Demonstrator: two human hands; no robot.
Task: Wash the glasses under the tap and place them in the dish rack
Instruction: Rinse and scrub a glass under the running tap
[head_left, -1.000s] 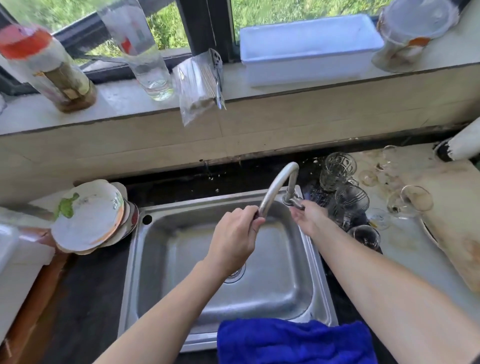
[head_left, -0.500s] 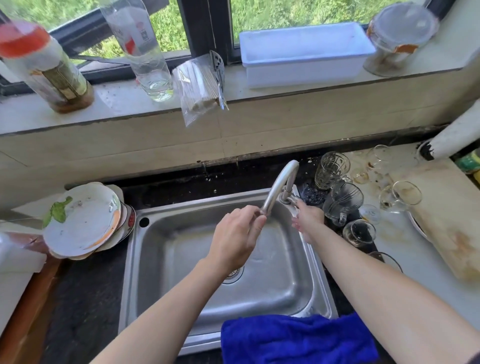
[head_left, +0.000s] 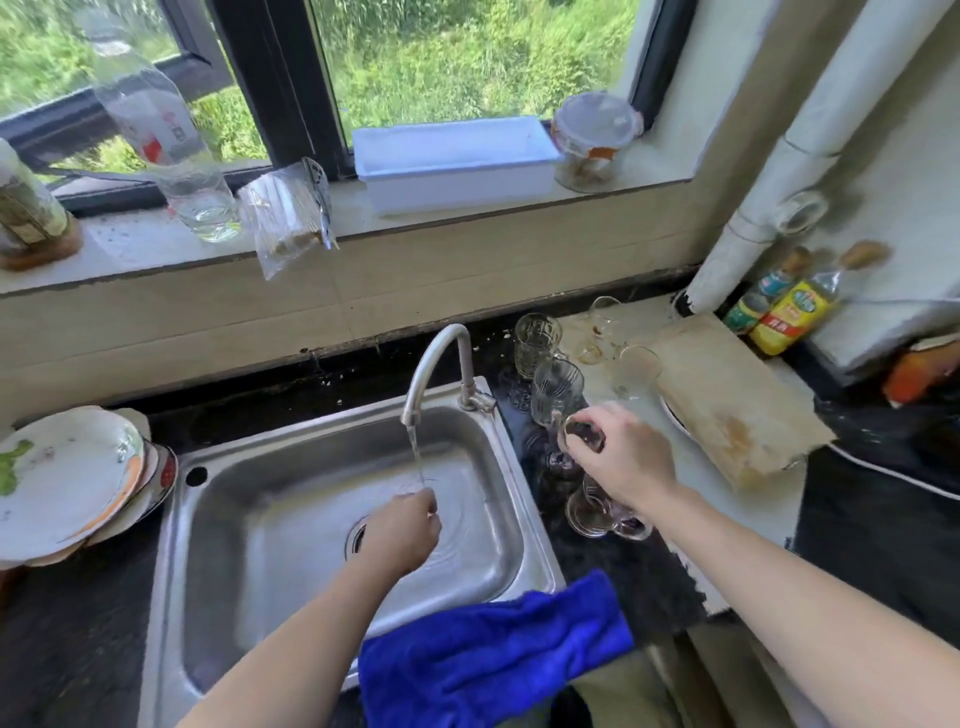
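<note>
Water runs from the curved tap (head_left: 435, 358) into the steel sink (head_left: 311, 582). My left hand (head_left: 402, 530) is under the stream inside the basin, fingers curled, holding nothing I can see. My right hand (head_left: 621, 457) grips the rim of a small glass (head_left: 582, 434) on the dark counter right of the sink. Several more clear glasses stand around it: a patterned glass (head_left: 536, 343) at the back, a stemmed glass (head_left: 557, 389) and two low glasses (head_left: 597, 514) partly under my wrist. A white tub (head_left: 457, 161) sits on the windowsill.
Stacked dirty plates (head_left: 72, 478) lie left of the sink. A blue cloth (head_left: 493, 649) hangs over the sink's front edge. A worn cutting board (head_left: 727, 405) lies right of the glasses, with oil bottles (head_left: 789, 312) behind it. Bottles and a jar (head_left: 592, 140) line the sill.
Both hands left the tap and its handle. Water now flows. My left hand dropped under the stream and my right hand moved right onto a glass.
</note>
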